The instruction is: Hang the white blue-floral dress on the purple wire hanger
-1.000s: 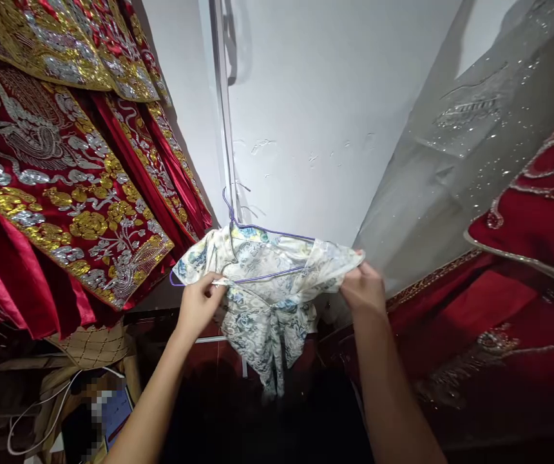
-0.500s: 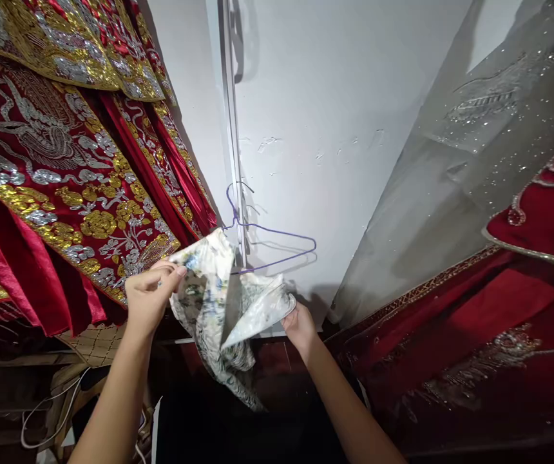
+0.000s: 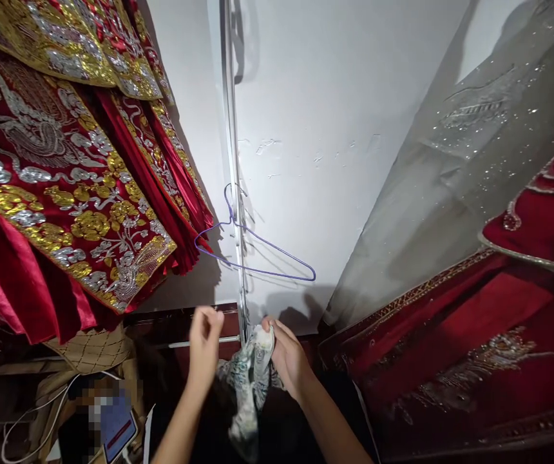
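A floral garment (image 3: 245, 386) in white, green and blue hangs bunched from my right hand (image 3: 290, 357), whose thumb and fingers pinch its upper edge. Its lower part dangles in front of my dark clothing, and its exact kind does not show. To the left of the cloth, and apart from it, my left hand (image 3: 204, 345) is raised with curled fingers and nothing visible in them. Above both hands a bare purple wire hanger (image 3: 277, 248) hangs against the pale wall.
Red garments with gold and silver embroidery (image 3: 64, 161) hang at left. A sparkling pale gown (image 3: 451, 161) and a beaded red garment (image 3: 451, 328) fill the right. A metal pole (image 3: 229, 96) stands ahead. At lower left lies a lit phone (image 3: 118, 425) with a white cable (image 3: 40, 412).
The garment has come away from the hanger and dropped lower, now bunched in my right hand. My left hand has let go of it and moved down and right. The hanger now shows whole.
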{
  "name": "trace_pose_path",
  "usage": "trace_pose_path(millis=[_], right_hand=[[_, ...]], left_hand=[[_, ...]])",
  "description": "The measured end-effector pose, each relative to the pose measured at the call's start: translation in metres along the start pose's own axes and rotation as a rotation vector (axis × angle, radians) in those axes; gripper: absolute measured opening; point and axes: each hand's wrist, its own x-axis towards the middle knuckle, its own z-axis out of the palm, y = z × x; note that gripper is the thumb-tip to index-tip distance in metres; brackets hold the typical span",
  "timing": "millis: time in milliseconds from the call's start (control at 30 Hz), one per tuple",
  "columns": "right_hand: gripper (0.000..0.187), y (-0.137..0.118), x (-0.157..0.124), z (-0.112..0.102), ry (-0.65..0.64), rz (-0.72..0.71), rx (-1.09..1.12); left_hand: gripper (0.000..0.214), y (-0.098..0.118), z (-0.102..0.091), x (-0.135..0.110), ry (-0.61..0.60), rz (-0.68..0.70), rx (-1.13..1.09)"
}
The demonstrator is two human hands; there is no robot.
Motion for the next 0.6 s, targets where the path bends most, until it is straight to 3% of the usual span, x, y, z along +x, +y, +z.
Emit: trace_pose_path(millis=[33, 100, 133, 200, 300, 433, 500, 600], right_hand=[[0.034, -0.004, -0.002, 0.000, 0.008, -0.026, -0.039], [0.035, -0.009, -0.008, 0.002, -0.044, -0.027, -0.138], [0.035, -0.011, -0.014, 0.006, -0.101, -0.020, -0.216], [0.037, -0.011, -0.028, 0.015, -0.259, -0.012, -0.422], [0.039, -0.008, -0.050, 0.026, -0.475, -0.008, -0.677], [0.025, -0.018, -0.059, 0.015, -0.578, 0.081, -0.630], [0.022, -0.035, -0.051, 0.002, -0.487, 0.038, -0.548], [0.019, -0.062, -0.034, -0.010, -0.313, -0.141, -0.548]], left_hand=[[0.040, -0.002, 0.007, -0.018, -0.212, -0.144, -0.089], [0.056, -0.002, 0.019, -0.045, -0.451, -0.421, -0.257], [0.061, 0.001, 0.023, -0.052, -0.508, -0.534, -0.334], [0.064, 0.010, 0.028, -0.053, -0.467, -0.667, -0.473], [0.042, 0.022, 0.029, -0.036, -0.339, -0.708, -0.552], [0.022, 0.034, 0.023, -0.023, -0.311, -0.661, -0.451], [0.016, 0.042, 0.017, -0.025, -0.409, -0.642, -0.391], [0.013, 0.061, 0.007, -0.030, -0.823, -0.622, -0.239]])
